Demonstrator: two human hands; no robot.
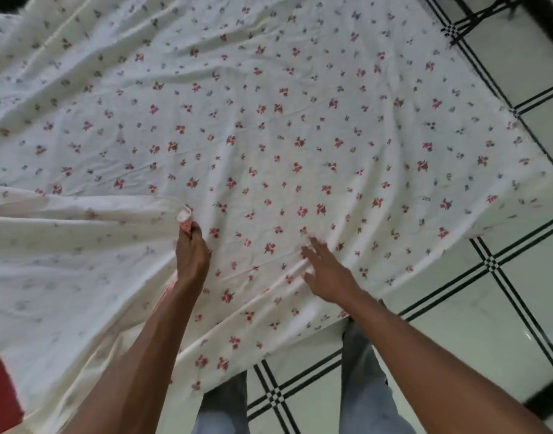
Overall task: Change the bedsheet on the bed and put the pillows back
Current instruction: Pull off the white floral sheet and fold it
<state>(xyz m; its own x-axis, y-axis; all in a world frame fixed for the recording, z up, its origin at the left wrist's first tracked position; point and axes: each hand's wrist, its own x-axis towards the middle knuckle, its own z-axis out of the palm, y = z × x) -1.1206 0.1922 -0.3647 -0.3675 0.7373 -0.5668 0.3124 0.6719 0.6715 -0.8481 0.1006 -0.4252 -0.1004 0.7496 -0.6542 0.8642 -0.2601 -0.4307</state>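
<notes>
A white bedsheet (269, 136) printed with small red and grey flower sprigs is lying spread across the bed, covering it to the right-hand edge and hanging over the near edge. It is lying wrinkled, with long creases running across it. Along the left part, a wide section is lying folded back on itself, showing the paler underside, its corner bunched and lifted.
</notes>
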